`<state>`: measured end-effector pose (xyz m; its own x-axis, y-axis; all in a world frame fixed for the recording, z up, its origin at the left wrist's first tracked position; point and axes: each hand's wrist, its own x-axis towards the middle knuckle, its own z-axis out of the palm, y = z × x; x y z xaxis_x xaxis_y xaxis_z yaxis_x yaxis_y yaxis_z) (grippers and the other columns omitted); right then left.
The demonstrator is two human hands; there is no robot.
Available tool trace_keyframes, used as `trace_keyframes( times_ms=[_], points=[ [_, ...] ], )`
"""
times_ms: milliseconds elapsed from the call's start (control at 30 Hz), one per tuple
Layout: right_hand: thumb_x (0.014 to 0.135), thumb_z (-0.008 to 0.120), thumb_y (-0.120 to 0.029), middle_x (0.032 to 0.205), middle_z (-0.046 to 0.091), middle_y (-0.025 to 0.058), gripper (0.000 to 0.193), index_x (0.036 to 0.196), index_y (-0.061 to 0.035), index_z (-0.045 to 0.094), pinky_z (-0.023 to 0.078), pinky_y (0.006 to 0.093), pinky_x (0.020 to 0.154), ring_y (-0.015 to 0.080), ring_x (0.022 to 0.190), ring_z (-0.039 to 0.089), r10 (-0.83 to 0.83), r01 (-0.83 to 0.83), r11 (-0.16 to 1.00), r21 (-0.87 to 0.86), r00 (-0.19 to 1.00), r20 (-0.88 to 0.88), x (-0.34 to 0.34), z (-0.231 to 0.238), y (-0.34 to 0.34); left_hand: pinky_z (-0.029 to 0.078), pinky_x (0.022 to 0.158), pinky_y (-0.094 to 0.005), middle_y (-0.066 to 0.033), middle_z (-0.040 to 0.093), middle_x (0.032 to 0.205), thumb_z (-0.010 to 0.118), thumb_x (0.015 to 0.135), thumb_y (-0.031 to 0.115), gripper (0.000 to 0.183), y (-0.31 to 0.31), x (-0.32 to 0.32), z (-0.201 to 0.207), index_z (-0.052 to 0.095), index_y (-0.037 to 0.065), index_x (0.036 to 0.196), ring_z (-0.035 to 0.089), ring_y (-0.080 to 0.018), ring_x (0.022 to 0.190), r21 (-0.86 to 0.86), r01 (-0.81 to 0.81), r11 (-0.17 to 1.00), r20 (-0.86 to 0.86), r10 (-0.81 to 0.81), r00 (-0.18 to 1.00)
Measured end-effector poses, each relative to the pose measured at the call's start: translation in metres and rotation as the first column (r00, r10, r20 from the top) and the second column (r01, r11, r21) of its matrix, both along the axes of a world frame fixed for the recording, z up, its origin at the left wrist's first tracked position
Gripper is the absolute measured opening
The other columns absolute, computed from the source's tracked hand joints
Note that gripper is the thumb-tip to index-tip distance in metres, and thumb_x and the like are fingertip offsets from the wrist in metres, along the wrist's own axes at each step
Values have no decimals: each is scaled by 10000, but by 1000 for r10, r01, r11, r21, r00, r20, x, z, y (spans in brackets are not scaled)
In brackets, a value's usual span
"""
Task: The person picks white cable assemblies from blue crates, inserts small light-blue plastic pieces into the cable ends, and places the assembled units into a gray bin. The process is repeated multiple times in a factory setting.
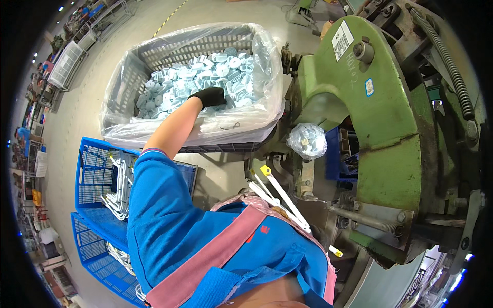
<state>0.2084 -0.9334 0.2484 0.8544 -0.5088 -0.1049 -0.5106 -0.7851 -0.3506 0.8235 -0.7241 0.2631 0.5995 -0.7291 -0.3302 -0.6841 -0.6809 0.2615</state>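
My left hand point(209, 97), in a black glove, reaches into a large plastic-lined crate point(115, 92). It touches a heap of pale blue-grey, mostly round parts point(197, 72); its fingers point down among them and are mostly hidden. I cannot make out whether it holds any part. My right hand is out of sight. In front of my body, white tubes point(282, 195), one with a yellow end, lean beside the machine. A clear plastic bag point(307, 141) with small pieces in it sits on the machine, to the right of the crate.
A big green press-like machine point(380, 118) stands close on my right, with a long coil spring point(441, 56). Blue plastic baskets point(95, 169) holding bent white tubes point(122, 185) are at my left. Racks point(67, 64) line the far left. A blue bin point(333, 154) stands behind the bag.
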Motion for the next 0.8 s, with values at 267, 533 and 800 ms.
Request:
trace_keyframes(
  times_ms=[267, 533, 800],
  points=[
    [727, 648, -248, 923, 671, 64, 338, 1063, -214, 671, 512, 386, 698, 269, 820, 654, -5, 3, 1000, 14, 997, 80, 5, -12, -5, 491, 772, -396, -172, 666, 919, 576, 829, 234, 251, 16, -6, -5, 641, 27, 956, 634, -323, 853, 33, 267, 963, 58, -269, 961],
    [714, 679, -250, 921, 668, 86, 350, 1057, -184, 663, 509, 396, 699, 290, 823, 651, -5, -8, 997, 73, 985, 171, 16, -5, -3, 502, 732, -351, -121, 691, 865, 643, 799, 156, 169, -1, -12, 36, 685, 77, 942, 655, -242, 788, -449, -336, 828, -139, 306, 942],
    [708, 682, -251, 928, 674, 83, 347, 1046, -174, 667, 511, 390, 719, 287, 828, 654, 59, -64, 998, 24, 980, 191, 22, -4, 0, 503, 736, -362, -82, 691, 855, 641, 843, 355, 212, -14, -23, 25, 714, 164, 901, 648, -275, 795, -305, -68, 950, 129, 112, 985]
  ],
)
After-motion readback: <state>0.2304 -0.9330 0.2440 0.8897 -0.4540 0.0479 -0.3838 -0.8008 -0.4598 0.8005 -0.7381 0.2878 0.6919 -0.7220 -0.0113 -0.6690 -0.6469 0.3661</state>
